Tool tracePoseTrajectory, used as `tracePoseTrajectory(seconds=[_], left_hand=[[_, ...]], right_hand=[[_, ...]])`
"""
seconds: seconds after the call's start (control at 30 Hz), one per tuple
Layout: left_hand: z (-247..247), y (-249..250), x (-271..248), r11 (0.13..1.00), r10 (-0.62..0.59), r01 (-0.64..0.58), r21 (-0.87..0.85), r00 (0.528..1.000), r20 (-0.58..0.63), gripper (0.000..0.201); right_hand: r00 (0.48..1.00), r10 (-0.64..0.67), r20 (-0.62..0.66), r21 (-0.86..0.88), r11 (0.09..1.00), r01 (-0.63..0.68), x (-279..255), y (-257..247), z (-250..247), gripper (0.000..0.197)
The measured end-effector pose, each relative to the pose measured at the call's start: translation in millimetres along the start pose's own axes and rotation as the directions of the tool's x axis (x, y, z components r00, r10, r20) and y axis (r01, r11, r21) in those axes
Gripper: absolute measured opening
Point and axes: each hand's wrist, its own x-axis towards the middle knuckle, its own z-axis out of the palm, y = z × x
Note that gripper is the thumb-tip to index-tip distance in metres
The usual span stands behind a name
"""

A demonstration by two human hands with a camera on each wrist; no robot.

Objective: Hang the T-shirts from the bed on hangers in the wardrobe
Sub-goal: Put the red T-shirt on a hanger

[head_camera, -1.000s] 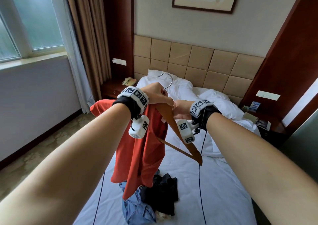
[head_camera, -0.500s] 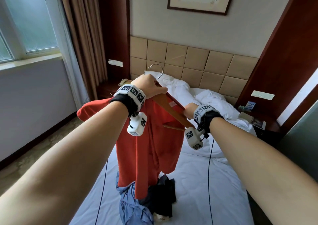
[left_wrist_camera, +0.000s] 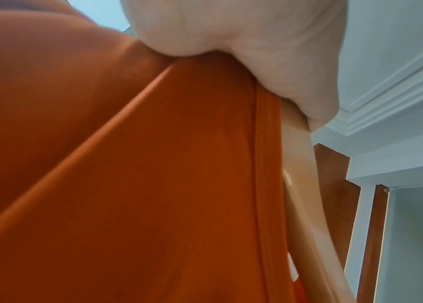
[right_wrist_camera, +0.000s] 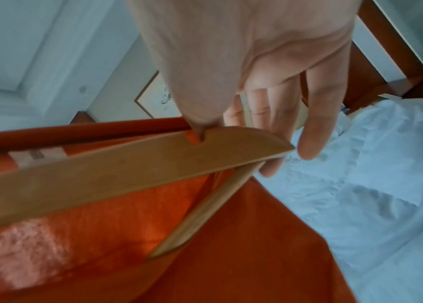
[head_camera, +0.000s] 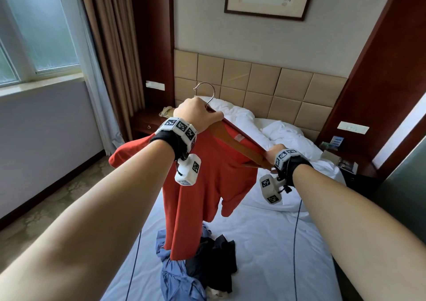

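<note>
Your bed (head_camera: 265,250) fills the lower middle of the head view, its white sheet running up to rumpled pillows (head_camera: 283,137) against the padded headboard (head_camera: 253,82). Above the bed you hold the red T-shirt (head_camera: 207,185) in the air, well clear of the sheet; its body hangs down toward the foot edge and one sleeve sticks out over the left edge of the bed. The wooden hanger (head_camera: 232,141) sits inside the shirt's neck opening, tilted, with its metal hook (head_camera: 207,93) pointing up near your left hand and its right end lower, near your right hand. On the sheet near the foot edge, under the hanging hem, lie a crumpled blue garment (head_camera: 179,280) and a dark garment (head_camera: 216,261), touching one another. Your left hand (head_camera: 196,114) is curled tight round the hanger's top and the shirt fabric just below the hook; the left wrist view shows the palm pressed onto the red cloth with the hanger's pale arm beside it. Your right hand (right_wrist_camera: 257,61) is at the hanger's right tip: the thumb meets the red collar edge at the notch, while the fingers (right_wrist_camera: 316,123) reach down loosely behind the tip. Whether thumb and fingers truly pinch the collar there, I cannot tell.
</note>
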Motion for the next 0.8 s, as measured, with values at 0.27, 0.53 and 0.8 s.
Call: tracePoseTrajectory(seconds=[0.27,0.53,0.8], left_hand=[[3,4,2,1.0,0.007,-0.008,-0.03,1.0,-0.017,0.048],[1,12,2,0.998,0.007,-0.01,-0.058,0.998,-0.056,0.048],[1,7,5,0.998,-0.031,0.028,-0.054,0.998,-0.055,0.044]], right_hand=[[0.994,0.059,0.095,0.194,0.978,-0.077,-1,13,-6,0.047],[0.927,-0.297,-0.231,-0.731,0.682,0.036,-10,14,-9,0.025],[0.904,-0.399,-0.155,-0.857,0.51,0.078,-13,14,-14,0.026]])
